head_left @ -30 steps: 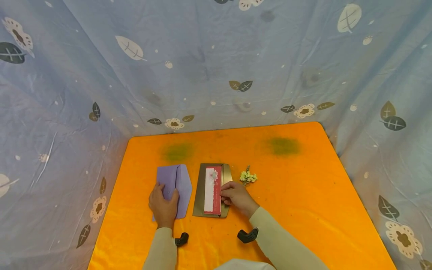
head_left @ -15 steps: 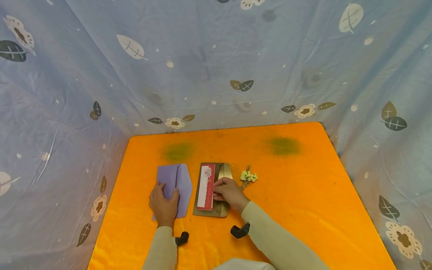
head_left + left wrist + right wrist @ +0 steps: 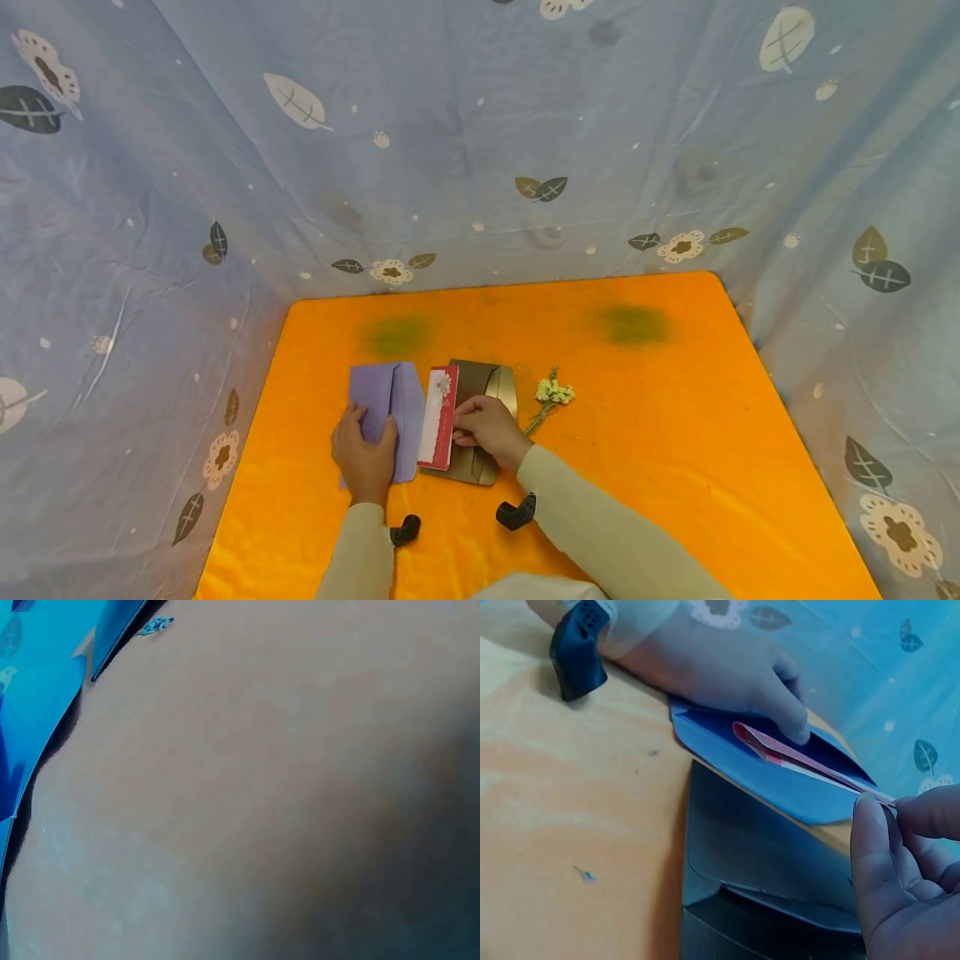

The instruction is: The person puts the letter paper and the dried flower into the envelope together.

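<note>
My left hand (image 3: 363,454) holds the purple envelope (image 3: 372,385) on the left of the table, with the thumb at its mouth. The envelope's pointed flap (image 3: 407,400) lies folded out to the right. In my right hand (image 3: 491,432), thumb and fingers pinch the right edge of a red and white folded card (image 3: 436,421) with a flower design. The card overlaps the purple flap and the dark gold envelope (image 3: 471,379). In the right wrist view, the card's folded end (image 3: 754,739) points into the gaping purple mouth. A close, blurred surface fills most of the left wrist view.
A small bunch of yellow flowers (image 3: 553,392) lies right of the dark gold envelope. Both wrists wear black devices (image 3: 516,512). The orange tablecloth (image 3: 660,417) is bordered by blue patterned curtains (image 3: 480,125) behind and on both sides.
My right hand has carried the card leftward from over the dark gold envelope to the purple envelope's flap. The dark gold envelope has turned slightly. My left hand has stayed in place.
</note>
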Demonstrator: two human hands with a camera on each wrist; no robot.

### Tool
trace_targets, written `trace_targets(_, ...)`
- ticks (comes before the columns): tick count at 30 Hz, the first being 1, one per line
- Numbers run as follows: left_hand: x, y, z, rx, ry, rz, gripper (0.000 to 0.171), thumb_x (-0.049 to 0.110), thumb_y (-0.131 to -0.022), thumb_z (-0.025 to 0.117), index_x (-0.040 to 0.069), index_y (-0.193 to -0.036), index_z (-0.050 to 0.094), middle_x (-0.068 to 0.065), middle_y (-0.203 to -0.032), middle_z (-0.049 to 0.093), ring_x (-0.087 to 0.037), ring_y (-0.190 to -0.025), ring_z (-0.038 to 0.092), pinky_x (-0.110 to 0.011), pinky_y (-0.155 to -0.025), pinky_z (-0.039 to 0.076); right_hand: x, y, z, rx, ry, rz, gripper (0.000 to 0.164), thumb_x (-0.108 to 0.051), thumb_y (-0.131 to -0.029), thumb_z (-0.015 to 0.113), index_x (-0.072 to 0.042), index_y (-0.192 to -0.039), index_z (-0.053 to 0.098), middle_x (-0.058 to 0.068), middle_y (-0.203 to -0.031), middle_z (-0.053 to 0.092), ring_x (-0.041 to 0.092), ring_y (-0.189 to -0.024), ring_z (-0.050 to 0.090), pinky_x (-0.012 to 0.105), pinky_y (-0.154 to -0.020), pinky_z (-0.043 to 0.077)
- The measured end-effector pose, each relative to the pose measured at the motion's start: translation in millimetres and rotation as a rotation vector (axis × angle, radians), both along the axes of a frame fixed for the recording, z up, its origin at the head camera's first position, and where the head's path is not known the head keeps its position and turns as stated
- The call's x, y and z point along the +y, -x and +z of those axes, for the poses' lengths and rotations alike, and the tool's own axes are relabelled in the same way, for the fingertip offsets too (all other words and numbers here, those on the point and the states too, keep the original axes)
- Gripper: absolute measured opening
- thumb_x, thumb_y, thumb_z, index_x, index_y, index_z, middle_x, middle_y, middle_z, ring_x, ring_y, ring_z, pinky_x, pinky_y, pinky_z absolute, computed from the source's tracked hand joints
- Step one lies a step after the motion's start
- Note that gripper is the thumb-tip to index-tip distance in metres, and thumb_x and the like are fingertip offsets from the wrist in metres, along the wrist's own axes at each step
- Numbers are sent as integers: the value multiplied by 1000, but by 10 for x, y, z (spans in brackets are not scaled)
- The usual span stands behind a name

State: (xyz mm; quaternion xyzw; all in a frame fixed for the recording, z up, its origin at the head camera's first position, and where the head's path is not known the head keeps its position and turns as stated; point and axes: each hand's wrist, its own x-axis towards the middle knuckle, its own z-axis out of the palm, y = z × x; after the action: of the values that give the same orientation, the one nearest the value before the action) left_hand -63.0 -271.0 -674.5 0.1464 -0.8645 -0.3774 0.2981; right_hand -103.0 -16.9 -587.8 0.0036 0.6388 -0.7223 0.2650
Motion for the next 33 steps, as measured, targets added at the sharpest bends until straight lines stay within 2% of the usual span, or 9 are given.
trace_targets(7,-6,-3,16,31,4,-2,51,23,-89,88,-1,-131,69,-15,-159,57,-46,-139,49,-67,-114,28,-138,-17,30,20,-1,11,12,-2,-107,65,8,-112,69,19,-98,72,21,-77,72,35,-77,64)
trace_targets(17,18,-13,64,19,-12,-14,50,23,-90,86,-1,-130,69,-17,-158,57,-46,-139,48,-66,-116,28,-350,-14,-16,13,-56,16,8,-1,-106,66,7,-108,70,17,-93,73,20,-73,73,34,-72,64)
trace_targets(26,14,-12,70,19,6,-4,52,26,-89,86,-1,-131,70,-16,-156,59,-46,-138,50,-67,-112,29,-536,57,-48,7,-83,-9,8,-1,-106,66,5,-105,71,15,-87,73,19,-72,73,33,-71,64)
trace_targets(33,26,-18,104,9,0,-14,53,28,-90,86,1,-133,70,-14,-157,59,-43,-140,49,-67,-112,27,-628,92,-42,-2,-112,-23,7,-2,-106,68,4,-105,71,15,-85,73,25,-73,75,38,-72,65)
